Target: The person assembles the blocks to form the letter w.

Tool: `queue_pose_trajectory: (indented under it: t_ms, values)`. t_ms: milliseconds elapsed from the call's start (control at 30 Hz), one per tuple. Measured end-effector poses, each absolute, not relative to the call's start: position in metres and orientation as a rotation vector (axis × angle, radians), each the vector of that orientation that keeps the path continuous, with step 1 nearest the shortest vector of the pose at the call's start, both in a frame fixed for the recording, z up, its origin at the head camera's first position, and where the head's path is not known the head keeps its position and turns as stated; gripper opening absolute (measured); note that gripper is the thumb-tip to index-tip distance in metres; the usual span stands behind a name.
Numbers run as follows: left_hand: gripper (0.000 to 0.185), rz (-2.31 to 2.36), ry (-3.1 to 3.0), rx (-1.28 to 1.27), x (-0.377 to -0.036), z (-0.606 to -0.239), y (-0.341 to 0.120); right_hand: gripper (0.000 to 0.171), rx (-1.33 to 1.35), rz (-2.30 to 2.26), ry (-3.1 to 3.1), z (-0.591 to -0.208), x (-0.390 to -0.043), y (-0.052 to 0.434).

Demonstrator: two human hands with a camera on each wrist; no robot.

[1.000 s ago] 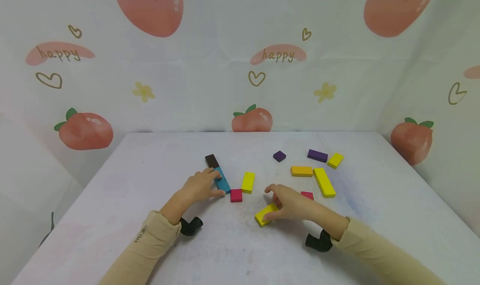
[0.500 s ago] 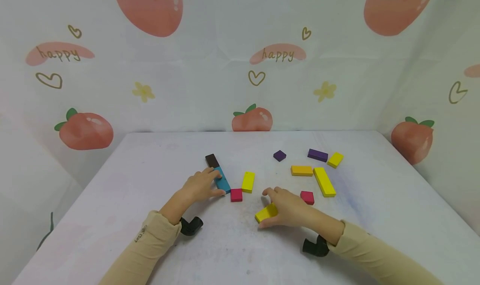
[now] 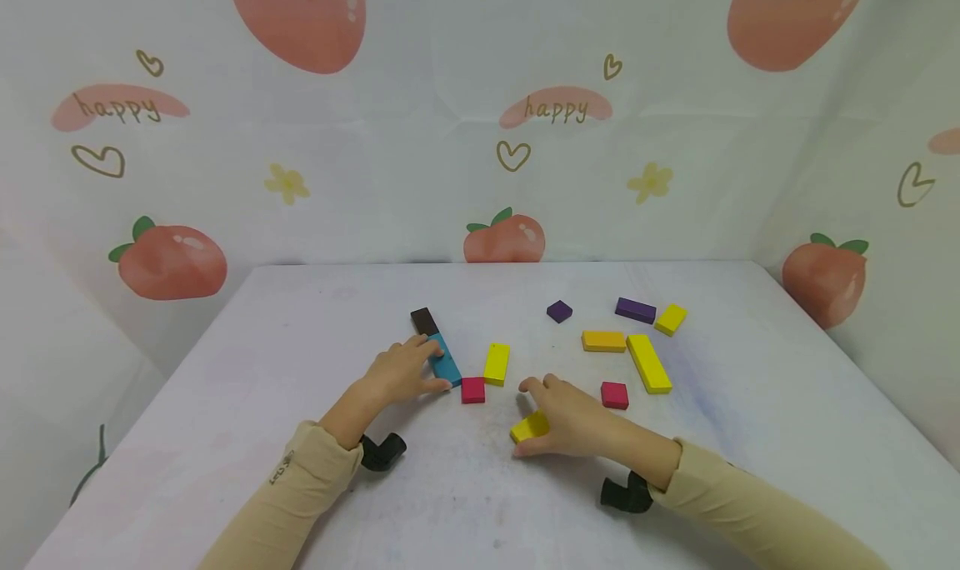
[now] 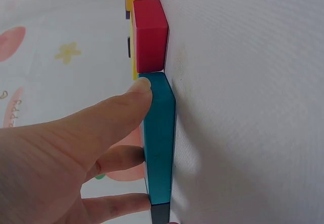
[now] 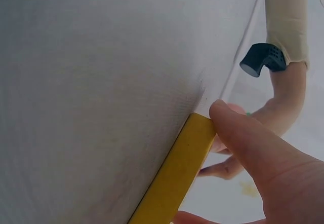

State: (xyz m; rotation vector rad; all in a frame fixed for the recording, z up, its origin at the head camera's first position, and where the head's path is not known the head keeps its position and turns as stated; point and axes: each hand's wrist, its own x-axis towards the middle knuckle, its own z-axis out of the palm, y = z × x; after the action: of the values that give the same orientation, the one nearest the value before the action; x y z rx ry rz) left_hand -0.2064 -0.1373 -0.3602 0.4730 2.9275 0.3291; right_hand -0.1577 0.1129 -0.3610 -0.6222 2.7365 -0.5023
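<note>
In the head view my left hand (image 3: 401, 372) rests on a blue block (image 3: 446, 362), which lies end to end with a dark brown block (image 3: 424, 321). The left wrist view shows the thumb on the blue block's (image 4: 161, 143) end by a red block (image 4: 151, 34), with other fingers touching farther along. My right hand (image 3: 570, 420) is spread over a yellow block (image 3: 529, 427), which it partly hides. In the right wrist view, the thumb touches a corner of this yellow block (image 5: 174, 173); another finger shows low beside it.
A second yellow block (image 3: 497, 364) adjoins the red block by my left hand. Right of centre lie another red block (image 3: 614, 395), an orange block (image 3: 603, 342), a long yellow block (image 3: 648, 364), a small yellow block (image 3: 671, 320) and two purple blocks (image 3: 635, 310).
My right hand has shifted left and slightly nearer, its thumb sliding off the yellow block's top to its near side, uncovering the right-hand red block. The left hand has not moved.
</note>
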Motion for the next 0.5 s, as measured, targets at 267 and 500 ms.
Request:
queue_pose_trajectory:
  t_ms: [267,500]
  values:
    - [0.049,0.332,2.922,0.469,-0.2068,-0.3604,-0.1376,0.070,-0.684,-0.584,2.701,-0.3579,-0.1564,0.1159]
    - [0.049,0.328,2.919,0.452,-0.2067,-0.3603,-0.1370,0.070,-0.694,-0.651,2.681,-0.3585,-0.1589,0.1193]
